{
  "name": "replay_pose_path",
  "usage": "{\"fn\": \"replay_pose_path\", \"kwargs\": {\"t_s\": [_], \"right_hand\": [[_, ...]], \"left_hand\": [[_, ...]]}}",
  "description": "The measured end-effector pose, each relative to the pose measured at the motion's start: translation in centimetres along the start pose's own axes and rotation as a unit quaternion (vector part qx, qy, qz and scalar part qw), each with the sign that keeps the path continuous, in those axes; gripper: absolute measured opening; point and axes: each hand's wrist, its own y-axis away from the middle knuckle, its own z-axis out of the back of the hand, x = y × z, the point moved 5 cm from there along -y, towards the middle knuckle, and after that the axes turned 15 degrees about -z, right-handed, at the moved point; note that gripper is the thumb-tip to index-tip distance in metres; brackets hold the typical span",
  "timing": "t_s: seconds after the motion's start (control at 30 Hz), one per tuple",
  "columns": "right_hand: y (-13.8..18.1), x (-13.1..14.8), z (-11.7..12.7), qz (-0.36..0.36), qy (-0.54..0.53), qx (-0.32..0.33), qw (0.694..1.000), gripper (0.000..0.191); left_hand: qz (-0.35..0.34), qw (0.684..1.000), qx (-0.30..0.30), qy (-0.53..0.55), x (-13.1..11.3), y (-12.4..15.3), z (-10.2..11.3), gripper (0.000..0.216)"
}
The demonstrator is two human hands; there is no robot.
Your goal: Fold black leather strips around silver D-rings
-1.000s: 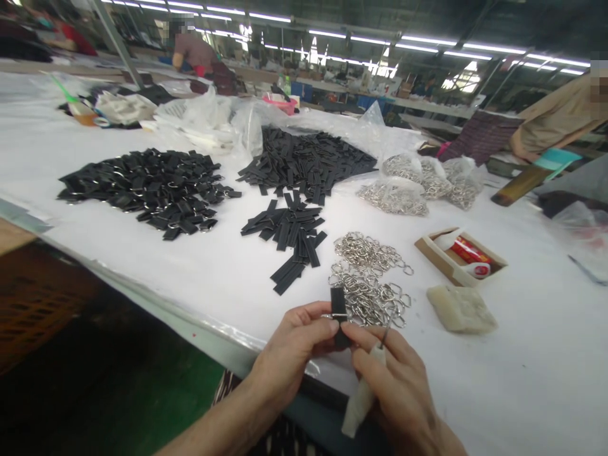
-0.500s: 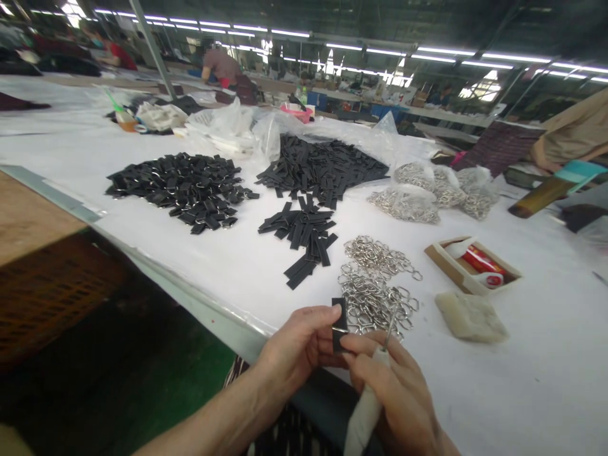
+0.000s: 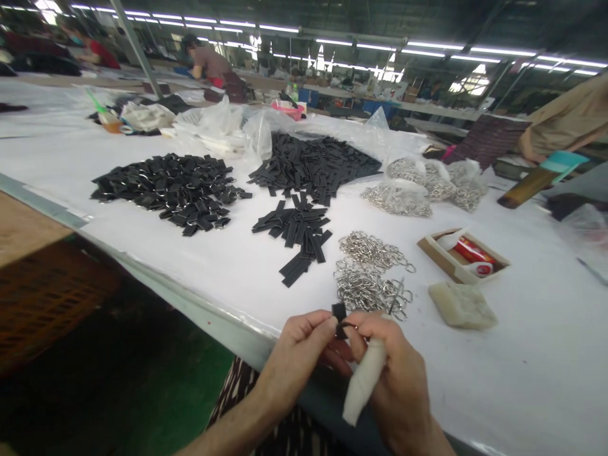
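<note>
My left hand [image 3: 299, 354] pinches a short black strip [image 3: 339, 311] between thumb and fingers at the table's near edge. My right hand [image 3: 401, 373] is closed around an awl [image 3: 365, 383] with a pale, wrapped handle, its thin metal point angled up and away. The thumb and forefinger of that same hand also grip the strip's near end, which looks bent over. The fingers mostly hide the metal ring on the strip. Just beyond my hands lie loose metal rings [image 3: 368, 288] in two heaps. A small pile of flat black strips [image 3: 297, 231] lies to their left.
Black tabs with rings [image 3: 166, 190] are heaped at left, a larger heap of black strips [image 3: 318, 161] behind. Bagged rings [image 3: 399, 196], a small box [image 3: 441, 259] with a red tube and a waxy block [image 3: 463, 305] lie right. A co-worker's sleeve [image 3: 565, 120] shows at far right.
The strip was held flat with a metal bar showing across it; now its near end is bent over between my fingertips. My right hand has moved up closer to the left. The view has shifted slightly.
</note>
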Motion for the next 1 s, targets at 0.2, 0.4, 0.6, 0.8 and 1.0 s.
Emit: {"fn": "replay_pose_path", "kwargs": {"t_s": [0.2,0.4,0.6,0.8,1.0], "right_hand": [[0.0,-0.9,-0.2,-0.109,-0.048,-0.005,0.993,0.007],[0.0,-0.5,-0.1,-0.127,-0.105,-0.034,0.986,0.008],[0.2,-0.9,-0.2,-0.133,-0.108,-0.038,0.984,0.01],[0.5,-1.4,-0.3,-0.122,-0.111,-0.039,0.986,0.013],[0.7,-1.7,-0.2,-0.13,-0.096,-0.047,0.986,0.013]], "left_hand": [[0.005,0.999,0.025,-0.027,-0.7,0.1,-0.4,0.011],[0.009,0.996,0.028,-0.084,-0.6,0.0,-0.2,0.009],[-0.038,0.968,0.042,-0.246,-1.4,0.1,0.2,0.024],[-0.049,0.955,0.039,-0.291,-1.5,0.1,0.3,0.032],[-0.06,0.955,0.038,-0.289,-1.3,0.1,0.3,0.036]]}}
